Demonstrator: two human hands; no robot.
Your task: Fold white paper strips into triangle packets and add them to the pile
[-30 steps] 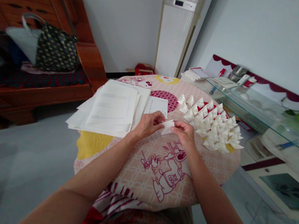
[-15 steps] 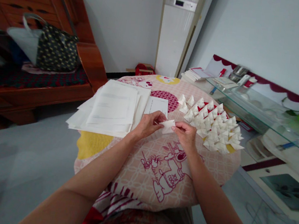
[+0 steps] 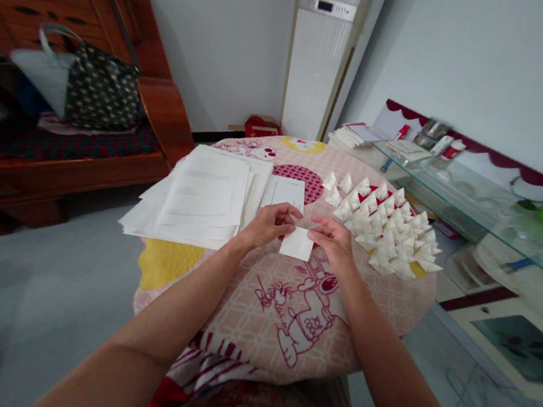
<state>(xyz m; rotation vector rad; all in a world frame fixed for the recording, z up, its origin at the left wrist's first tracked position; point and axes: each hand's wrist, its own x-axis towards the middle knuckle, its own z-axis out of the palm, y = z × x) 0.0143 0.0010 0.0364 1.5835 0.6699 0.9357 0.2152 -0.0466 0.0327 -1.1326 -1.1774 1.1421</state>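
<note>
Between my hands, over the table, is a small folded piece of white paper (image 3: 297, 244), roughly square. My left hand (image 3: 271, 222) pinches its upper left corner between thumb and fingers. At the upper right edge, my right hand (image 3: 333, 238) grips it with the thumb in front and the fingers bent behind. Just beyond my hands lies a white sheet with printed lines (image 3: 285, 191). Rows of small pointed folded-paper pieces (image 3: 389, 230) stand to the right. A stack of white paper sheets (image 3: 207, 191) lies on the left.
A patterned pink cloth (image 3: 241, 307) covers the round table. Along the right runs a glass shelf (image 3: 492, 214) with cups and papers on it. A wooden sofa (image 3: 156, 120) holding a dotted bag (image 3: 103, 89) stands at left. Behind is a tall white cabinet-like unit (image 3: 315, 68).
The folded paper now shows a larger, squarer face, hanging lower towards me. My right hand's fingers have lifted and straightened somewhat; my left hand has barely shifted.
</note>
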